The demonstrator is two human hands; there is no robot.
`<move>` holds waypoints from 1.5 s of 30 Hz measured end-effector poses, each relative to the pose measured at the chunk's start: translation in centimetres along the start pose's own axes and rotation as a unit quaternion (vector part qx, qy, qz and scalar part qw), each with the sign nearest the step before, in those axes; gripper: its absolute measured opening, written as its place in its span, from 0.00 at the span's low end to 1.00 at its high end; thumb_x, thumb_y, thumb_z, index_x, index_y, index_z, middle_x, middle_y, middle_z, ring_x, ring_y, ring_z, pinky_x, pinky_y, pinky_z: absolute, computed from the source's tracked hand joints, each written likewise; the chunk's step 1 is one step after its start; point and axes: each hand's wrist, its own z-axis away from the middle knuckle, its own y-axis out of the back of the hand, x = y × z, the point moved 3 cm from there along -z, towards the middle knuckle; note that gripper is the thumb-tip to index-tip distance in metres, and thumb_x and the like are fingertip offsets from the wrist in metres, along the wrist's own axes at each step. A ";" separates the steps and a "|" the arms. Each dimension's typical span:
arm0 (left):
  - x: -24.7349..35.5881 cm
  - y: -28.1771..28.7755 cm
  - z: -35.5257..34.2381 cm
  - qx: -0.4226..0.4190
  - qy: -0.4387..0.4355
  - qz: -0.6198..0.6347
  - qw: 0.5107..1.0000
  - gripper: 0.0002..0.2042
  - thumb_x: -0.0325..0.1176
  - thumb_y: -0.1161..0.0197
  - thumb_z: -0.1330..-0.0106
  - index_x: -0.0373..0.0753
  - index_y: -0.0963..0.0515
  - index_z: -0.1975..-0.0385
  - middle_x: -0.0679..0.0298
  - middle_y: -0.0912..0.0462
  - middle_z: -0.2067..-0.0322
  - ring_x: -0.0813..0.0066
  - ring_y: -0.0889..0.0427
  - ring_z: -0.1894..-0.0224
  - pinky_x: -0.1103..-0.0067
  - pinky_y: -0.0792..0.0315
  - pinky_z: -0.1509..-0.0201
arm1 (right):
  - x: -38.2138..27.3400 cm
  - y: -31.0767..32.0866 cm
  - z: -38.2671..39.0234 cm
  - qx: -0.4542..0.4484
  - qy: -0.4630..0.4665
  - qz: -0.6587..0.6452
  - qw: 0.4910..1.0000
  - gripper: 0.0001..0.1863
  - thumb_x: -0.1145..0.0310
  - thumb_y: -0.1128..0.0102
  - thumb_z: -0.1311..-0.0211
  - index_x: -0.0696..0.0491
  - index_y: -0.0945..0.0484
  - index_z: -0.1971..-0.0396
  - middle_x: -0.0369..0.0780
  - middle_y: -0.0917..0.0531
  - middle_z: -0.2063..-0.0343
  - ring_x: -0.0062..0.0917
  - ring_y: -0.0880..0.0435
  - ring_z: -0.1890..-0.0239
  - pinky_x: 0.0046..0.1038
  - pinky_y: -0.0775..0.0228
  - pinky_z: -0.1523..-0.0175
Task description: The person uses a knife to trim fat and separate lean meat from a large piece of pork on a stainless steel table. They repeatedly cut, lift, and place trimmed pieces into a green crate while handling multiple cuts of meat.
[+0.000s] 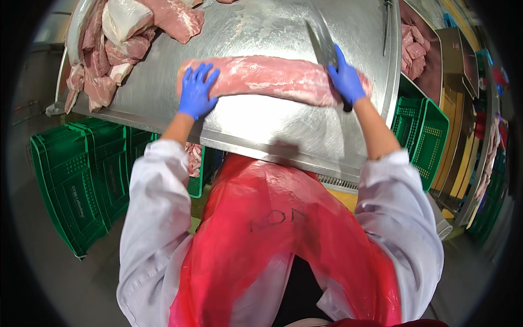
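Observation:
A long pale-pink pork loin (267, 79) lies crosswise on the steel table (245, 117) in front of me. My left hand (198, 91), in a blue glove, rests on the loin's left end with its fingers spread. Over the right end, my blue-gloved right hand (346, 79) is closed round the handle of a knife (326, 52). The blade points away from me, toward the far side of the table, and looks partly smeared by motion. The handle's dark butt shows below the hand.
Several large cuts of meat (109, 54) are piled at the table's far left. Green crates (81, 174) stand below on the left, another green crate (430, 136) at the right. A bin of meat pieces (415, 52) is beyond the right edge. A thin dark rod (387, 27) lies at the far right.

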 end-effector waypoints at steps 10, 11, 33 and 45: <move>11.0 -5.3 -5.0 0.080 0.168 0.294 0.938 0.31 0.24 0.50 0.33 0.38 0.38 0.27 0.40 0.31 0.33 0.41 0.29 0.34 0.59 0.36 0.27 | -0.1 -3.3 9.5 -0.005 -0.040 -0.274 0.961 0.36 0.71 0.42 0.28 0.50 0.45 0.23 0.39 0.19 0.73 0.21 0.19 0.76 0.27 0.23 0.75; 12.2 -5.1 -3.3 0.075 0.137 0.293 0.943 0.30 0.25 0.50 0.32 0.38 0.37 0.27 0.41 0.29 0.35 0.41 0.28 0.36 0.60 0.35 0.28 | -1.5 -2.9 7.5 -0.021 -0.004 -0.243 0.970 0.36 0.71 0.42 0.28 0.49 0.44 0.23 0.39 0.19 0.73 0.21 0.20 0.76 0.27 0.23 0.74; 0.3 0.4 7.3 0.218 0.293 0.505 0.782 0.16 0.26 0.38 0.29 0.33 0.22 0.43 0.57 0.15 0.52 0.74 0.17 0.54 0.76 0.21 0.49 | -15.2 -4.9 -2.6 -0.296 0.021 0.109 0.949 0.44 0.71 0.44 0.32 0.25 0.49 0.21 0.40 0.21 0.73 0.22 0.24 0.78 0.29 0.23 0.69; -2.0 -0.5 2.6 0.245 0.278 0.565 0.737 0.12 0.29 0.36 0.29 0.32 0.20 0.49 0.63 0.14 0.63 0.82 0.19 0.66 0.81 0.23 0.61 | -14.8 -4.3 4.0 -0.281 -0.009 0.110 0.953 0.43 0.71 0.47 0.32 0.30 0.51 0.20 0.48 0.17 0.73 0.30 0.19 0.77 0.33 0.20 0.62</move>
